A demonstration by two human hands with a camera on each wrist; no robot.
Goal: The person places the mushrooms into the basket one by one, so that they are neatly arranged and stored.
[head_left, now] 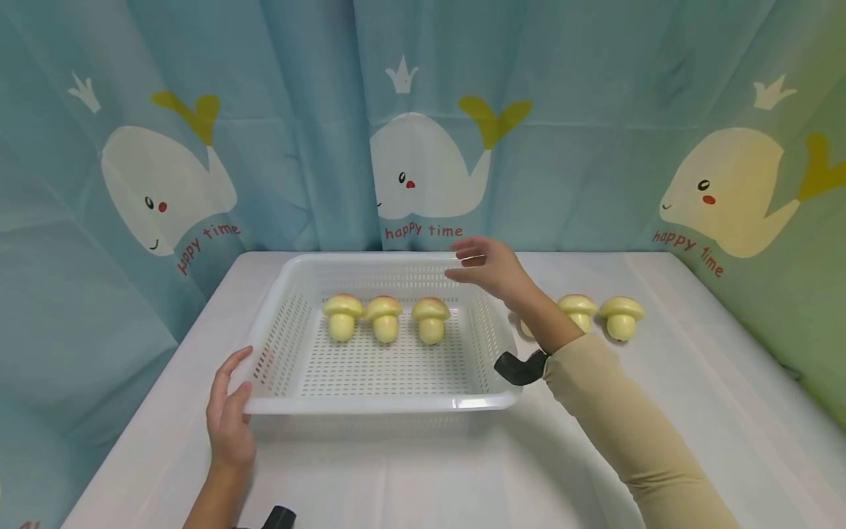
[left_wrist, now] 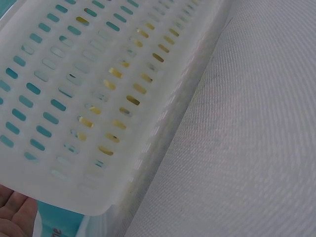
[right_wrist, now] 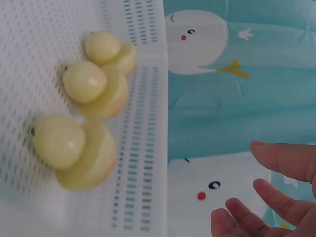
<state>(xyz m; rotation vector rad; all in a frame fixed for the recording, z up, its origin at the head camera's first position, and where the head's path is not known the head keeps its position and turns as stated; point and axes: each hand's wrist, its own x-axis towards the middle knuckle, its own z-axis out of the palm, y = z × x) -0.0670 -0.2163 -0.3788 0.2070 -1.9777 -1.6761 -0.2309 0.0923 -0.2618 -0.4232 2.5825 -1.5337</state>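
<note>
A white plastic basket point(head_left: 383, 404) with slotted walls holds three toy mushrooms in a row: the left one point(head_left: 341, 328), the middle one point(head_left: 385, 329) and the right one point(head_left: 431, 330). They are pale yellow with rounded caps. At the basket's front left corner, my left hand point(head_left: 230, 426) touches the rim with relaxed fingers. Over the basket's far right corner hangs my right hand point(head_left: 489, 268), fingers spread and holding nothing. The right wrist view shows this hand point(right_wrist: 271, 197) apart from the basket wall point(right_wrist: 143, 148).
On the white table point(head_left: 661, 411), right of the basket, lie more toy mushrooms point(head_left: 621, 323), one partly hidden by my right forearm. A blue curtain point(head_left: 581, 176) with whale prints stands behind the table and along its sides.
</note>
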